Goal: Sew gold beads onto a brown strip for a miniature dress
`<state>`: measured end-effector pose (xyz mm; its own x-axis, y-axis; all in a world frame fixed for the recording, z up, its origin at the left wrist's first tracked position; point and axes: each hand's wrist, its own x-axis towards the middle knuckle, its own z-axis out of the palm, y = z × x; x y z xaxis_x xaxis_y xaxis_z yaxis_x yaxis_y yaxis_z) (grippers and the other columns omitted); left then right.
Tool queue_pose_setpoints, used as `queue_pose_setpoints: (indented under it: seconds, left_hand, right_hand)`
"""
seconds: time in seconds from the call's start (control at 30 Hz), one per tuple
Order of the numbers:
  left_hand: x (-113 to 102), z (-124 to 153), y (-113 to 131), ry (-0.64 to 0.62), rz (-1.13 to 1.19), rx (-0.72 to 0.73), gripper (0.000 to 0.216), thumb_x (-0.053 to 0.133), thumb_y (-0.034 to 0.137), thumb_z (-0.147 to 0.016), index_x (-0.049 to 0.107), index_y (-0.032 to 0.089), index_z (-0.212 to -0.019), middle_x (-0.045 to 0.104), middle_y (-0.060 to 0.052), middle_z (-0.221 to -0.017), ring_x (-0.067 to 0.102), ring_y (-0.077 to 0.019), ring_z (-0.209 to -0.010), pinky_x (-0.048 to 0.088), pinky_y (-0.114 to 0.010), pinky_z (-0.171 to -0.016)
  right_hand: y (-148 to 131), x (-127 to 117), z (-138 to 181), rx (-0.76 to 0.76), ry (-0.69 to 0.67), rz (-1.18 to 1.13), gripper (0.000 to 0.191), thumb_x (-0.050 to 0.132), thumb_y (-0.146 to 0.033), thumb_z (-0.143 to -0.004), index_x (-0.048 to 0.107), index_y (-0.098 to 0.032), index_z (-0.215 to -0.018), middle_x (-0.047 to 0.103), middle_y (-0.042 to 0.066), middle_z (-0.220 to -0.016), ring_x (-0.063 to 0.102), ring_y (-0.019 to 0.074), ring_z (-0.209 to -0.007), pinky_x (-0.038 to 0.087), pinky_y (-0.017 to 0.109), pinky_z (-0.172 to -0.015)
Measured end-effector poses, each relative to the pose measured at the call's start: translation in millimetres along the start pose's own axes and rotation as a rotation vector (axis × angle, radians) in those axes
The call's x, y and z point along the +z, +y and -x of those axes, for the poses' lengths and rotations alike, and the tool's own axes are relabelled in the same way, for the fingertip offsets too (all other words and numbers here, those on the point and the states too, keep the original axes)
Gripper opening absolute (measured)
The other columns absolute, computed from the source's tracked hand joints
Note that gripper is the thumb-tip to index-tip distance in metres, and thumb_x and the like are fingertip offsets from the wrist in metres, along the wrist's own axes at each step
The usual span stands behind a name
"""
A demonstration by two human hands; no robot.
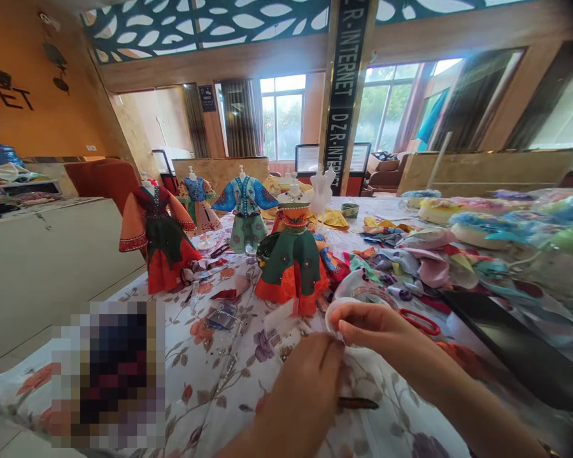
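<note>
My right hand [370, 327] pinches a white round roll [333, 313], seen edge-on in part, that looks like tape or ribbon. Against its fingertips, my left hand [310, 375] is closed with its fingers turned away from view, so what they grip is hidden. From beside the left hand a dark slender tool [360, 403] sticks out; I cannot tell whether it is held or lies on the cloth. Just beyond the hands stands a doll-sized dress form in a green and orange dress [293, 261]. Small beads [291, 346] lie scattered near the left hand.
More dressed forms stand behind, one in red and green [160, 235], one in blue [243, 210]. Fabric scraps [424, 261], red-handled scissors [420, 321] and a black tray-like object [516, 350] lie to the right. A floral tablecloth [195, 362] covers the table. A blurred patch hides the lower left.
</note>
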<state>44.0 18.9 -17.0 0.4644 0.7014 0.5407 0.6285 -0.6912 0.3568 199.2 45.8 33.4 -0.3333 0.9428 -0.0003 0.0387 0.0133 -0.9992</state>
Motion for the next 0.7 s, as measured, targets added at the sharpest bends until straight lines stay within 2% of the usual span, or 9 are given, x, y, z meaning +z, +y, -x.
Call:
queue_pose_setpoints:
  seconds: [0.1,0.17,0.3,0.43,0.53,0.7]
  left_hand:
    - [-13.9,7.7,-18.3,0.022,-0.038,-0.056,0.025,0.043,0.004,-0.083,0.057,0.017,-0.100,0.065,-0.009,-0.096,0.063,-0.0228,-0.087,0.054,-0.038,-0.079]
    - [-18.1,10.2,-33.4,0.023,-0.050,-0.064,0.024,0.056,0.010,-0.072,0.058,0.019,-0.094,0.064,-0.008,-0.093,0.063,-0.0243,-0.082,0.054,-0.037,-0.074]
    - [-16.8,10.3,-54.1,0.021,-0.058,-0.081,0.017,0.066,0.018,-0.061,0.056,0.023,-0.074,0.061,-0.002,-0.074,0.058,-0.0210,-0.060,0.051,-0.032,-0.056]
    - [-12.6,5.8,-57.4,0.039,-0.030,-0.066,0.012,0.062,0.015,-0.069,0.059,0.025,-0.073,0.062,-0.002,-0.074,0.058,-0.0199,-0.062,0.049,-0.029,-0.056]
    - [-11.0,0.5,-56.3,0.045,-0.010,-0.061,0.011,0.058,0.015,-0.075,0.061,0.025,-0.076,0.064,-0.002,-0.073,0.059,-0.0204,-0.064,0.049,-0.029,-0.058]
    - [-9.7,-8.0,-57.5,0.001,-0.003,-0.085,0.012,0.053,0.017,-0.080,0.062,0.023,-0.077,0.065,-0.004,-0.073,0.060,-0.0208,-0.063,0.050,-0.030,-0.061]
  right_hand:
    - [7.0,4.8,-1.5,-0.003,-0.003,0.062,0.028,0.067,-0.048,-0.073,0.071,-0.021,-0.081,0.062,0.000,-0.075,0.053,0.0140,-0.067,0.043,0.026,-0.063]
    - [13.4,7.5,-3.3,-0.016,-0.003,0.138,0.027,0.063,-0.046,-0.078,0.072,-0.022,-0.083,0.063,0.001,-0.074,0.053,0.0140,-0.065,0.041,0.026,-0.060]
    - [23.5,12.5,-7.7,-0.106,0.027,0.350,0.022,0.056,-0.037,-0.082,0.072,-0.023,-0.087,0.064,0.002,-0.075,0.058,0.0177,-0.068,0.043,0.029,-0.060]
    - [29.4,16.7,-10.8,-0.226,0.070,0.638,0.020,0.051,-0.023,-0.085,0.071,-0.023,-0.091,0.068,0.006,-0.081,0.062,0.0218,-0.072,0.047,0.035,-0.068]
    - [33.8,19.6,-12.0,-0.310,0.081,0.838,0.027,0.047,-0.014,-0.086,0.068,-0.023,-0.100,0.069,0.009,-0.088,0.064,0.0270,-0.081,0.049,0.041,-0.072]
    - [35.6,24.5,-11.4,-0.371,-0.009,0.989,0.034,0.045,-0.004,-0.085,0.063,-0.020,-0.110,0.071,0.012,-0.100,0.064,0.0294,-0.095,0.052,0.042,-0.076]
